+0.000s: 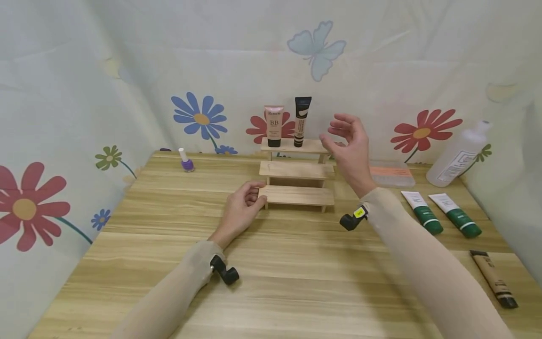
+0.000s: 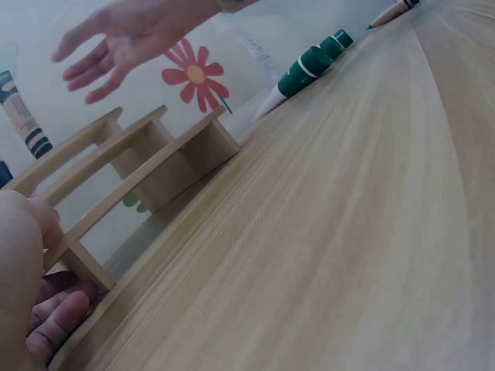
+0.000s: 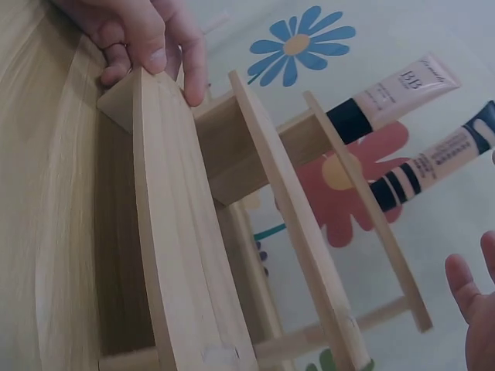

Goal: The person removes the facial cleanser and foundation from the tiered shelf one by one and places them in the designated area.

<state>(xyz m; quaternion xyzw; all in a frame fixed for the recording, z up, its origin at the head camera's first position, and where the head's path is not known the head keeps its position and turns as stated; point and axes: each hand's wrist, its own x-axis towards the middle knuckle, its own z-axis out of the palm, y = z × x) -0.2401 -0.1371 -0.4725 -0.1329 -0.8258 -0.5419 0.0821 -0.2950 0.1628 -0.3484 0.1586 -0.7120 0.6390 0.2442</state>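
Observation:
A three-tier wooden display stand (image 1: 296,170) stands on the table. My left hand (image 1: 241,209) grips the left end of its lowest step, thumb on top and fingers curled at the side and below. On the top step stand a pink BB cream tube (image 1: 274,125) and, to its right, a slim beige tube with a black crimped end (image 1: 300,123), both upright on their caps. My right hand (image 1: 352,148) hovers to the right of the top step, fingers spread and slightly bent, holding nothing. In the left wrist view the right hand (image 2: 143,31) hangs above the stand.
Purple nail polish (image 1: 187,162) stands at the back left. On the right are a flat clear case (image 1: 391,174), a leaning white bottle (image 1: 455,157), two green-and-white tubes (image 1: 423,213) and a beige tube (image 1: 493,278) near the table's edge. A flowered curtain (image 1: 237,52) hangs behind.

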